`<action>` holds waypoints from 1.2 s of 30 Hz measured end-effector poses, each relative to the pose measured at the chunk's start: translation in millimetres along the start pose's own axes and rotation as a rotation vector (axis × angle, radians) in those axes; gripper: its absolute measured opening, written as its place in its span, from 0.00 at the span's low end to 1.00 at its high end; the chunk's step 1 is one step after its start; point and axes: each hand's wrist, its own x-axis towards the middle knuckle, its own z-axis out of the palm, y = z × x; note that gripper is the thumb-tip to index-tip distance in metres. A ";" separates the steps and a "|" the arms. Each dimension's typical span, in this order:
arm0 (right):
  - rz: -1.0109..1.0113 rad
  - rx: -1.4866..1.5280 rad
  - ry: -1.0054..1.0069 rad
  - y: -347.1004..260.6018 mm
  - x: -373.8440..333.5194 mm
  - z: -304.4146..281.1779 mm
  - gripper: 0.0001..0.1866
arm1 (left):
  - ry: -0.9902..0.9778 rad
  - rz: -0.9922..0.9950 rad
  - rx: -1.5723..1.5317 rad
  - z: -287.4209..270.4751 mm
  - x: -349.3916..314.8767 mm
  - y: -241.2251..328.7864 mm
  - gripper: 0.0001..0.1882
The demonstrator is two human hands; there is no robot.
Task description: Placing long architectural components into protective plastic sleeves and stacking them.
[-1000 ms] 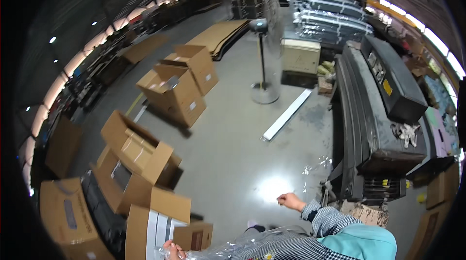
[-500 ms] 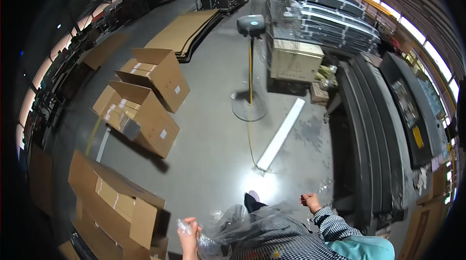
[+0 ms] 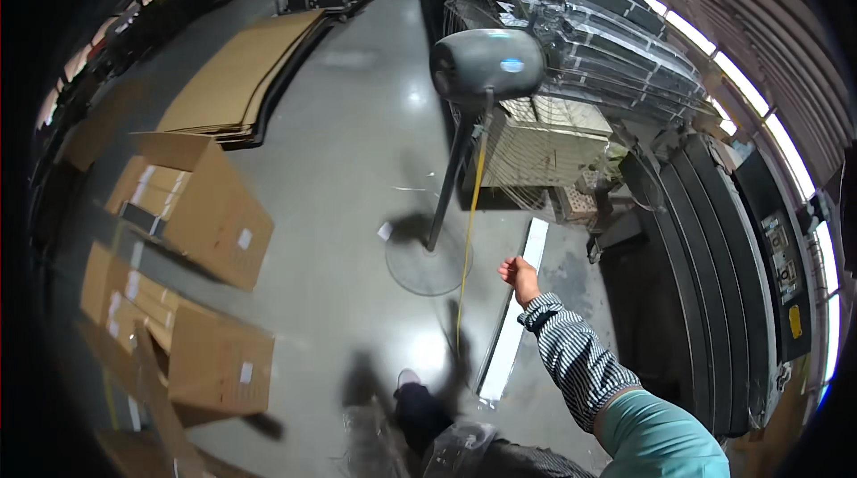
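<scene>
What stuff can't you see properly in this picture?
In the head view:
Left hand: outside the picture, so I can't tell what it's doing.
Right hand: curled fingers hide whether anything small is inside.
White strip: partly covered by that hand.
Clear plastic: blurry, and cut off by the lower edge.
Cardboard flap: its box is mostly cut off below.

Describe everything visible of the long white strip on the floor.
The white strip is long, narrow and straight, with a smooth-looking face and something clear, perhaps plastic wrap, at its near end. It lies flat on the grey floor, right of the fan base. The right hand hides part of it, seemingly from above.
</scene>
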 end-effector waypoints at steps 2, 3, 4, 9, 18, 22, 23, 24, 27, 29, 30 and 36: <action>-0.044 -0.044 0.094 -12.9 58.0 -30.2 0.20 | -0.076 0.075 0.075 37.4 94.9 76.8 0.17; -0.107 -0.126 0.052 -13.6 87.8 -19.8 0.19 | -0.077 0.113 0.091 48.5 135.0 109.4 0.17; -0.164 -0.208 0.008 -13.3 116.7 -8.2 0.19 | -0.083 0.144 0.104 57.5 170.5 138.4 0.17; -0.339 -0.379 -0.157 -0.8 219.2 57.1 0.39 | -0.097 0.259 0.182 94.1 303.0 221.7 0.17; -0.510 -0.392 -0.084 8.4 273.2 140.9 0.30 | -0.163 0.285 0.313 144.2 377.2 239.0 0.18; -0.489 -0.430 0.063 0.9 275.5 143.4 0.09 | -0.184 0.298 0.350 161.0 376.9 244.2 0.18; -0.520 -0.426 0.086 0.1 274.6 141.6 0.09 | -0.189 0.298 0.358 163.6 374.9 246.4 0.18; -0.550 -0.417 0.106 1.5 275.7 141.3 0.08 | -0.190 0.299 0.363 164.1 372.3 248.3 0.18; -0.526 -0.413 0.129 13.1 262.6 137.2 0.07 | -0.189 0.285 0.376 160.7 361.6 247.3 0.18; -0.525 -0.393 0.122 18.1 253.5 138.7 0.06 | -0.186 0.282 0.383 157.4 361.7 251.0 0.19; -0.524 -0.380 0.086 30.0 245.1 129.2 0.07 | -0.187 0.275 0.387 157.0 359.7 249.3 0.19; -0.469 -0.356 0.062 42.6 243.4 117.0 0.11 | -0.210 0.235 0.389 159.9 356.9 267.2 0.19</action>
